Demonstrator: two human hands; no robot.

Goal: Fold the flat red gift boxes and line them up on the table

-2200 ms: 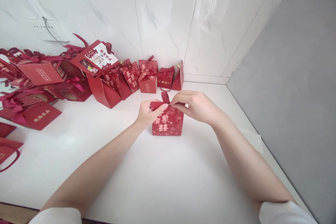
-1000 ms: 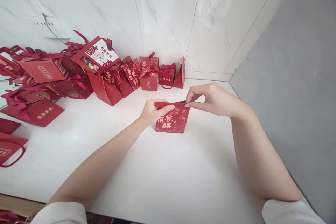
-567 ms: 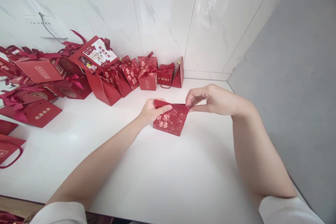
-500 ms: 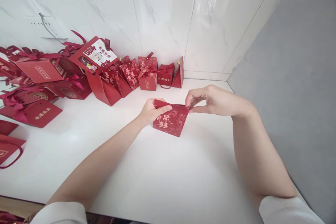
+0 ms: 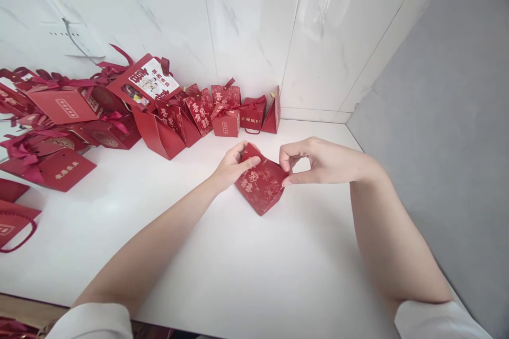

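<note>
A small red gift box (image 5: 261, 185) with gold characters and a flower pattern rests on the white tabletop (image 5: 222, 270), turned so one corner points toward me. My left hand (image 5: 233, 165) grips its upper left corner, thumb on the front face. My right hand (image 5: 314, 160) pinches the upper right corner between thumb and forefinger. The box top is pressed flat between the two hands.
A row of red gift boxes and bags (image 5: 222, 111) with ribbons lines the marble wall, with larger ones (image 5: 59, 111) piled at the far left. A grey wall (image 5: 445, 132) bounds the table on the right. The table's near edge runs along the bottom left.
The box has turned clockwise on the table and now sits corner-on. Both hands kept hold of its top corners and dropped slightly lower. Earlier a ribbon loop stood at the top.
</note>
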